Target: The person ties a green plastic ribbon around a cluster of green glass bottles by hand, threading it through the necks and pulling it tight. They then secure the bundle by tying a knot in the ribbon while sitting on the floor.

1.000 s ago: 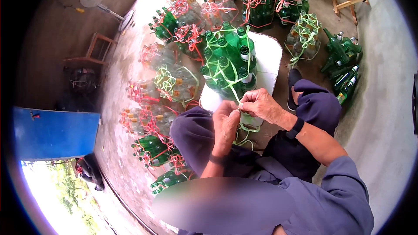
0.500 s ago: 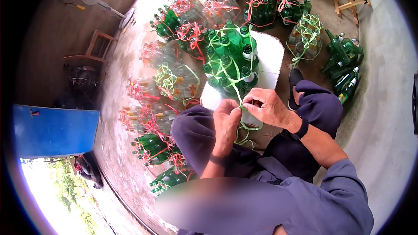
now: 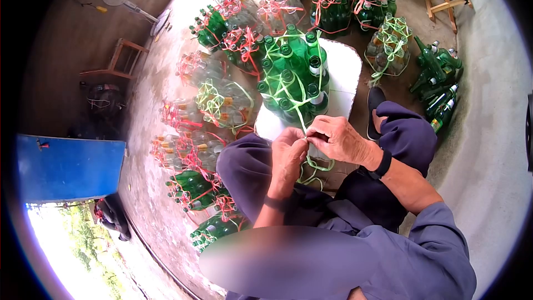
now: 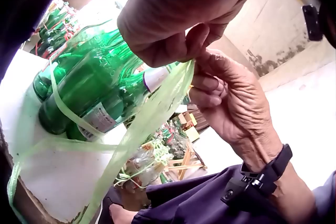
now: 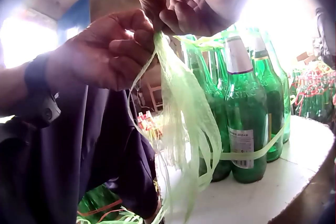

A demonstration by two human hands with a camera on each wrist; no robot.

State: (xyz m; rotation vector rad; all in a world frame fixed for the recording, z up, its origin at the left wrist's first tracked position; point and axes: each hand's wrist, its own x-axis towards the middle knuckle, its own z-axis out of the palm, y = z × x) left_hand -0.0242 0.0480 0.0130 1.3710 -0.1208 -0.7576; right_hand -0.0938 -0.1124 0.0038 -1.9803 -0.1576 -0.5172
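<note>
A bundle of green glass bottles (image 3: 297,72) stands upright on a white slab (image 3: 345,69) in front of the person. Light-green plastic string (image 3: 300,112) laces around the bottle necks and runs down to both hands. My left hand (image 3: 287,158) pinches the string between thumb and fingers at the near side of the bundle. Against its fingertips, my right hand (image 3: 343,141) pinches the same string, fingers curled. Loose string ends (image 5: 184,119) hang below the hands in the right wrist view. One band of string (image 5: 247,154) circles the bottles low down. The fingertips hide the string where they meet.
Bottle bundles tied with red string (image 3: 239,44) crowd the floor to the left and behind. Loose green bottles (image 3: 438,78) lie by the right wall. A wooden folding stool (image 3: 444,3) is at the back right. The person's knees (image 3: 244,166) flank the slab.
Both hands stay together on the string with only slight shifts. The right hand's fingers have curled in and moved a little over the pinch point. The bottles have not visibly moved.
</note>
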